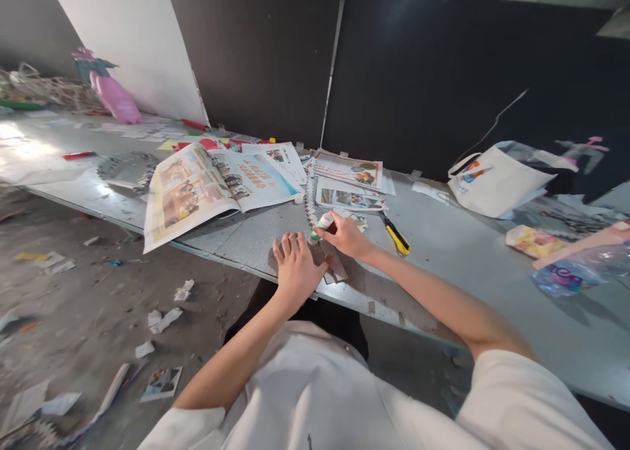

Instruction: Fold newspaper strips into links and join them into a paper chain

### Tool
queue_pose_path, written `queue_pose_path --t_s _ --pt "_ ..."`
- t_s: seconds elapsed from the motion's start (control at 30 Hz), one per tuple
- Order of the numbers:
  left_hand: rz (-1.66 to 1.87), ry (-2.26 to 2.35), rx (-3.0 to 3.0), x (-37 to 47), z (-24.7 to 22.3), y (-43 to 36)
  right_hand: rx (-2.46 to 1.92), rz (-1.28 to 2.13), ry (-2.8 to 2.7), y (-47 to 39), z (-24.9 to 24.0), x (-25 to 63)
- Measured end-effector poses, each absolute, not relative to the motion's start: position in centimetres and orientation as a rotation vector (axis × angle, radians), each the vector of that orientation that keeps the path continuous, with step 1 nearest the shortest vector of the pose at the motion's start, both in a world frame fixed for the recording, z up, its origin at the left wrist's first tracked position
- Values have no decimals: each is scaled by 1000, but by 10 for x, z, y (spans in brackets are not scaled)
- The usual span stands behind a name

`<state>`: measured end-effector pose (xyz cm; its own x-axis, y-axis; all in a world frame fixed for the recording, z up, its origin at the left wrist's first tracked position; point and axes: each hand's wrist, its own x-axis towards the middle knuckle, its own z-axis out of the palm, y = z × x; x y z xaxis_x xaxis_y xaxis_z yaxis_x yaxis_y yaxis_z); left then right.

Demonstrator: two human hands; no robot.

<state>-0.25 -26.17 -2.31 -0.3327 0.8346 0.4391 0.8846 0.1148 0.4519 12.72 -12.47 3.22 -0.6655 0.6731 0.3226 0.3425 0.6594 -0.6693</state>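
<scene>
A small white and green tube (321,228) is near the middle of the frame, just above the front edge of the gray table (457,260). The right hand (348,235) pinches it, with the thumb and fingers closed around it. The left hand (298,266) is just to its left, palm down over the table, with its fingers a little apart. Its thumb points at a small piece of card (336,270), but I cannot tell if they touch. Above the tube, a strip of folded gray paper (310,191) goes up the table. To its right are sheets with pictures (350,197), and below them lies a yellow and black cutter (396,235). To its left a big magazine (191,191) lies open, with one page hanging over the table edge. Farther left are a ring of folded paper (126,169) and a red pen (79,155). A pink bottle (115,99) leans at the upper left. On the right side are a white bag (499,181) and a clear plastic bottle (566,278). Paper scraps (165,320) lie on the floor (197,351) at the lower left.
</scene>
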Motion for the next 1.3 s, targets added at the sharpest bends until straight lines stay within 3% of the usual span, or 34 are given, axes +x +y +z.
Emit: queue_pose_path --t_s 0.47,1.1,1.3 --pt "-791 -1900 -2193 -7 -33 -303 -751 670 -2293 -125 28 117" --pt "-1065 -1731 -2229 -19 -39 -319 -711 723 -2325 -133 27 128" --pt "-1108 -2056 -1598 -106 -2 -296 -727 761 -2343 -136 28 131"
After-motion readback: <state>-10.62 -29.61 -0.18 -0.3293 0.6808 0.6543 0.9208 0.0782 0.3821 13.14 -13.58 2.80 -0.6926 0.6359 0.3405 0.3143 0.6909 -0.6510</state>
